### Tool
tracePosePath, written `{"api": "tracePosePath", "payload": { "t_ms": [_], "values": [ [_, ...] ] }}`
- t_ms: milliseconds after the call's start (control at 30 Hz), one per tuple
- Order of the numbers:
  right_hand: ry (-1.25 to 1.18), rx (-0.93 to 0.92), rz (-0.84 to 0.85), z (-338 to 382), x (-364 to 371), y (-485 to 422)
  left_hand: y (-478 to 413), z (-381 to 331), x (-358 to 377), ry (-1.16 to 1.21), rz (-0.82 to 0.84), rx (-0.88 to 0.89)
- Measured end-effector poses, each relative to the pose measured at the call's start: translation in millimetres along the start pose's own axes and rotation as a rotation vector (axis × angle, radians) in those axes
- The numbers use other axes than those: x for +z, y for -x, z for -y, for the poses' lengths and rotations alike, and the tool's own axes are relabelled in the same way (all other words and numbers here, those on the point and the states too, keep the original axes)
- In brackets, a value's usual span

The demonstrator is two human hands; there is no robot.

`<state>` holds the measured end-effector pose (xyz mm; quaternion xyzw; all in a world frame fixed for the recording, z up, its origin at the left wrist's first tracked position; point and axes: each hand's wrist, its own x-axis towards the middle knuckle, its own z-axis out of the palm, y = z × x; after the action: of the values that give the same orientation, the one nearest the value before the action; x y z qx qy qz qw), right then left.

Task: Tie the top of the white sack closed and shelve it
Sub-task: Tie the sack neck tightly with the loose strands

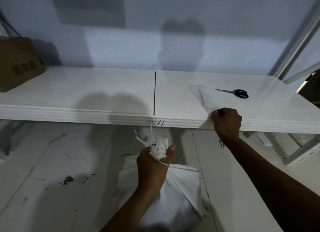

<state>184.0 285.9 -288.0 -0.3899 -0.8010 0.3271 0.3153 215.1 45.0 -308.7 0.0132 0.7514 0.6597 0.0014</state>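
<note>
- White sack: woven, full and creased, standing upright on the floor below the shelf.
- Its top is bunched into a neck gripped by the left hand, with frayed strands sticking up.

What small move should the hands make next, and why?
Probably the right hand should bring the pale strip it pinches at the shelf edge down to the sack top, which the left hand holds bunched and untied.

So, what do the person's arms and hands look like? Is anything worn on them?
Both are bare as far as the frame shows: no sleeve on the left forearm or the right forearm. The left hand and the right hand wear no gloves, and no watch, ring or bracelet shows.
</note>
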Motion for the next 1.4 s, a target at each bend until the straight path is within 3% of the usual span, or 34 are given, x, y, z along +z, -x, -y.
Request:
{"api": "tracePosePath", "payload": {
  "t_ms": [500,834,1034,1267,1400],
  "values": [
    [-0.015,-0.039,-0.038,-1,-11,8,1,3,2,-0.023,0.046,-0.019],
    [-0.156,0.089,0.083,-6,-31,40,1,-2,1,-0.03,0.016,-0.037],
    [-0.261,0.142,0.047,-8,-53,72,3,-7,0,-0.009,0.012,-0.037],
    [-0.303,0.08,-0.032,-21,-81,108,5,-9,-5,-0.034,0.006,-0.032],
    [-0.315,-0.081,0.028,-18,-97,132,7,-11,-5,-0.029,0.018,-0.056]
  ]
}}
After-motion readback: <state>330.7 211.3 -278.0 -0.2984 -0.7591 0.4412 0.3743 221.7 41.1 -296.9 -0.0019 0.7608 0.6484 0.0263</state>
